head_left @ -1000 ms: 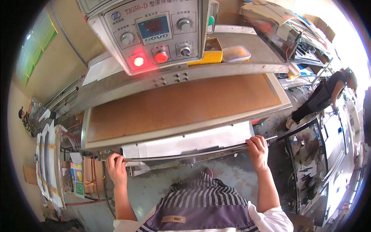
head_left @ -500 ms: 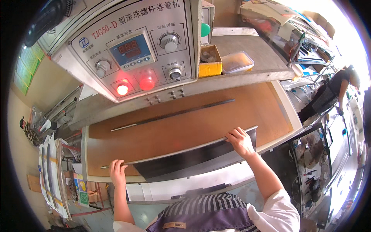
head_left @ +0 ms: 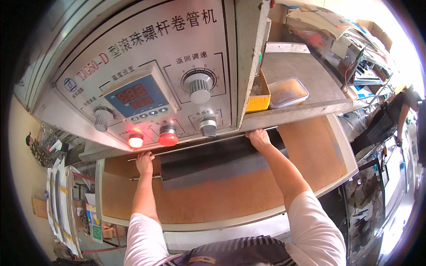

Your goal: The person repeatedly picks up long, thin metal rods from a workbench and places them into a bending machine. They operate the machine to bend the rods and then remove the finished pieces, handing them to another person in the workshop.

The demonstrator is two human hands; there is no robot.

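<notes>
A thin metal rod [head_left: 177,149] lies along the back of the brown work surface [head_left: 222,204], close below the machine's control box. My left hand [head_left: 144,162] is closed round it near its left end. My right hand [head_left: 259,138] grips it towards the right end, at the upper edge of a black sheet [head_left: 208,162]. From the rod the sheet drapes toward me, flat on the surface, with a greyer band at its near edge. A second rod [head_left: 145,178] pokes out left of the sheet, which covers most of it.
Overhead at left hangs the control box [head_left: 146,75] with dials, a display, a lit red lamp and a red button. A yellow box [head_left: 258,103] and a clear plastic tub [head_left: 287,93] stand on the metal ledge. Another person [head_left: 386,117] works at the far right.
Both hands have carried the rod and black sheet away from the front edge to the back of the surface. The sheet now covers most of the second rod. My view has moved closer to the control box.
</notes>
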